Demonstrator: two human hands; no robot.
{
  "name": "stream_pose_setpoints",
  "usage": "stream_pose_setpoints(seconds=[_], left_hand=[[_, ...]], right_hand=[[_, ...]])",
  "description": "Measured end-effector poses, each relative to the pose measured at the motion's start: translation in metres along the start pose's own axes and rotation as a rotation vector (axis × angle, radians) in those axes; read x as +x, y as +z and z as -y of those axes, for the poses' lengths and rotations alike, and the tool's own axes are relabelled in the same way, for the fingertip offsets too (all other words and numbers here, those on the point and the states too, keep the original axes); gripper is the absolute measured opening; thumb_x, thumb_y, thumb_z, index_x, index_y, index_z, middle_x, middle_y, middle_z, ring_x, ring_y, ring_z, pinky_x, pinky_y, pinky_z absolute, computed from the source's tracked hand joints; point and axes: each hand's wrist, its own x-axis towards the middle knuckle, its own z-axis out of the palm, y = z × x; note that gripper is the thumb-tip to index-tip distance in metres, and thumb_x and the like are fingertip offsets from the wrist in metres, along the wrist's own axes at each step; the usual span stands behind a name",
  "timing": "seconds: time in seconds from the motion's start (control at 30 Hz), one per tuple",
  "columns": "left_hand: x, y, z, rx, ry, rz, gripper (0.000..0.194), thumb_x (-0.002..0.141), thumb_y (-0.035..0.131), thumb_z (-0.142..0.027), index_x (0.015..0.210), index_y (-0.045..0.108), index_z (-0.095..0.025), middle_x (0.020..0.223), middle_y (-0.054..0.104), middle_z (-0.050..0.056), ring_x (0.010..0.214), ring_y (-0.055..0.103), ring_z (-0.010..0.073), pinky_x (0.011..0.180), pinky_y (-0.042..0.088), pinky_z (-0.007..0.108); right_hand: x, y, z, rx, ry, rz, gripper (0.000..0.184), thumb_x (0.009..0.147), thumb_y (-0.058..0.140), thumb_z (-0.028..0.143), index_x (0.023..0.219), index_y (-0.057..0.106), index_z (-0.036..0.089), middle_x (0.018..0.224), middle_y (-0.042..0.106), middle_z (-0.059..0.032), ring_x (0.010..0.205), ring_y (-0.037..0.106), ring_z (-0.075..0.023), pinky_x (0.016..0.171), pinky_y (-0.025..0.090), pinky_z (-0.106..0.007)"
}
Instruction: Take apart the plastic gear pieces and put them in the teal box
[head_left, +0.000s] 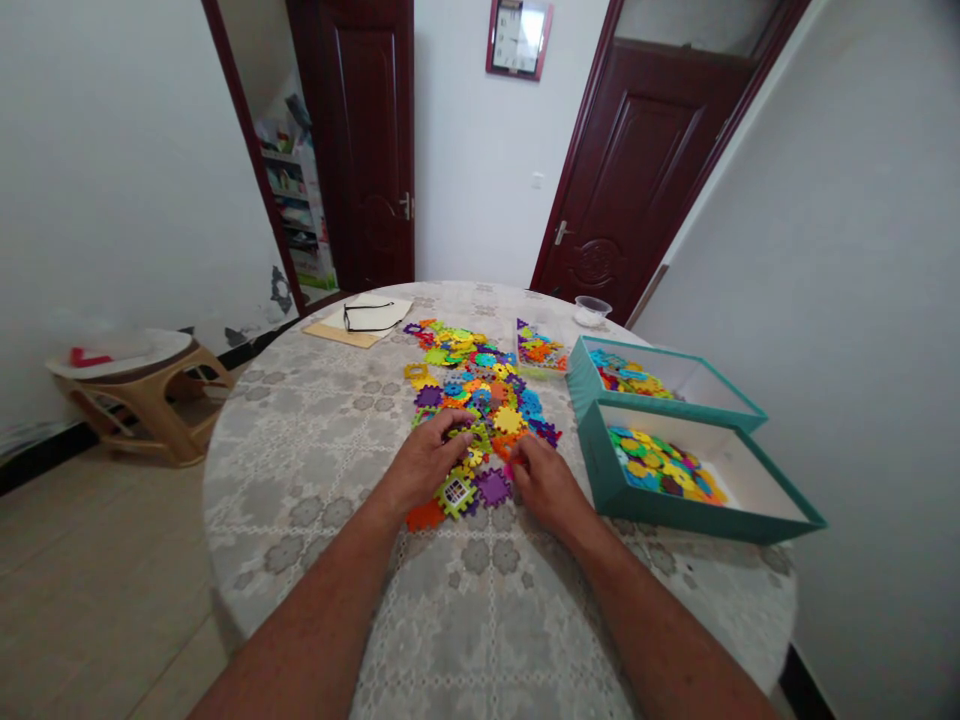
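A heap of colourful plastic gear pieces [480, 380] is spread over the middle of the table. My left hand [427, 460] rests at its near left side, thumb and forefinger apart over green and yellow pieces. Just below those fingers lies a lime-green square piece with a white window [457, 493], beside a purple gear piece [493, 487]. At the near right of the heap, my right hand [541, 480] has its fingers drawn together on a small pink piece [509, 471], mostly covered by the fingertips. A yellow gear piece [508, 420] lies between the hands, farther back.
Two teal boxes [701, 520] holding more gear pieces stand on the right. Behind the heap are a clear tray of pieces [541, 368] and a clear bowl [592, 309]. Glasses [367, 318] lie on papers at the back left. A patterned cloth [300, 450] covers the round table.
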Motion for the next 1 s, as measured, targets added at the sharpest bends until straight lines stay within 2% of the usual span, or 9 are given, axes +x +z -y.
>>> stream_pose_setpoints(seconds=[0.17,0.3,0.43,0.53,0.63,0.73,0.83,0.9,1.0], left_hand=[[0.000,-0.003,0.002,0.083,0.056,0.071,0.030,0.091,0.062,-0.036,0.116,0.071,-0.022,0.099,0.075,0.003,0.085,0.069,0.0207,0.077,0.055,0.031],[-0.001,-0.004,0.004,0.225,0.185,0.140,0.023,0.094,0.059,-0.034,0.110,0.071,-0.024,0.109,0.074,0.004,0.102,0.068,0.0231,0.094,0.053,0.036],[-0.003,-0.003,0.003,0.278,0.292,0.140,0.020,0.095,0.058,-0.032,0.110,0.069,-0.023,0.129,0.067,0.008,0.125,0.060,0.0257,0.110,0.045,0.039],[-0.005,-0.002,0.000,0.278,0.245,0.188,0.023,0.098,0.055,-0.036,0.114,0.067,-0.024,0.120,0.071,0.006,0.112,0.065,0.0231,0.102,0.049,0.036],[-0.005,-0.002,-0.006,0.280,0.194,0.177,0.024,0.099,0.055,-0.038,0.115,0.066,-0.024,0.107,0.073,0.002,0.098,0.067,0.0210,0.091,0.051,0.033],[-0.005,-0.002,-0.009,0.281,0.171,0.093,0.025,0.098,0.055,-0.037,0.115,0.066,-0.023,0.107,0.073,0.003,0.097,0.067,0.0215,0.090,0.050,0.033],[-0.003,-0.003,-0.008,0.270,0.160,0.048,0.027,0.097,0.056,-0.038,0.115,0.067,-0.021,0.108,0.073,0.003,0.096,0.066,0.0217,0.089,0.051,0.033],[-0.003,-0.002,-0.007,0.260,0.166,0.049,0.028,0.097,0.056,-0.038,0.116,0.067,-0.021,0.108,0.073,0.003,0.096,0.066,0.0215,0.089,0.050,0.033],[-0.004,-0.001,-0.006,0.250,0.164,0.076,0.028,0.097,0.057,-0.038,0.117,0.067,-0.022,0.107,0.073,0.003,0.096,0.066,0.0213,0.088,0.050,0.033]], right_hand=[[0.001,-0.001,0.007,0.278,0.107,-0.081,0.038,0.087,0.054,0.019,0.125,0.059,0.021,0.088,0.061,0.0004,0.082,0.060,-0.0191,0.074,0.045,-0.028],[0.000,0.010,0.014,0.437,0.033,-0.014,0.022,0.089,0.056,0.022,0.107,0.068,0.023,0.092,0.066,-0.0018,0.083,0.060,-0.0181,0.075,0.045,-0.028],[0.000,0.012,0.015,0.421,-0.009,-0.004,0.017,0.088,0.056,0.018,0.094,0.070,0.023,0.085,0.065,-0.0003,0.081,0.059,-0.0169,0.072,0.044,-0.026],[0.003,0.007,0.010,0.390,-0.040,-0.007,0.023,0.089,0.051,0.016,0.096,0.072,0.022,0.087,0.067,-0.0007,0.084,0.061,-0.0179,0.075,0.047,-0.027],[0.008,0.005,-0.003,0.189,-0.058,-0.175,0.038,0.090,0.045,0.013,0.116,0.072,0.019,0.113,0.070,-0.0092,0.108,0.063,-0.0229,0.097,0.049,-0.035],[0.012,0.007,-0.018,-0.174,0.037,-0.331,0.048,0.094,0.043,0.012,0.137,0.063,0.012,0.139,0.060,-0.0196,0.134,0.050,-0.0297,0.115,0.037,-0.044],[0.016,0.010,-0.028,-0.411,0.192,-0.286,0.054,0.096,0.047,0.015,0.149,0.054,0.012,0.149,0.053,-0.0220,0.140,0.043,-0.0334,0.115,0.034,-0.045],[0.018,0.010,-0.029,-0.473,0.266,-0.201,0.050,0.097,0.049,0.018,0.146,0.057,0.015,0.142,0.058,-0.0203,0.134,0.048,-0.0328,0.109,0.038,-0.042],[0.020,0.006,-0.027,-0.522,0.292,-0.105,0.037,0.100,0.049,0.020,0.132,0.067,0.018,0.123,0.067,-0.0168,0.118,0.057,-0.0297,0.100,0.040,-0.038]])
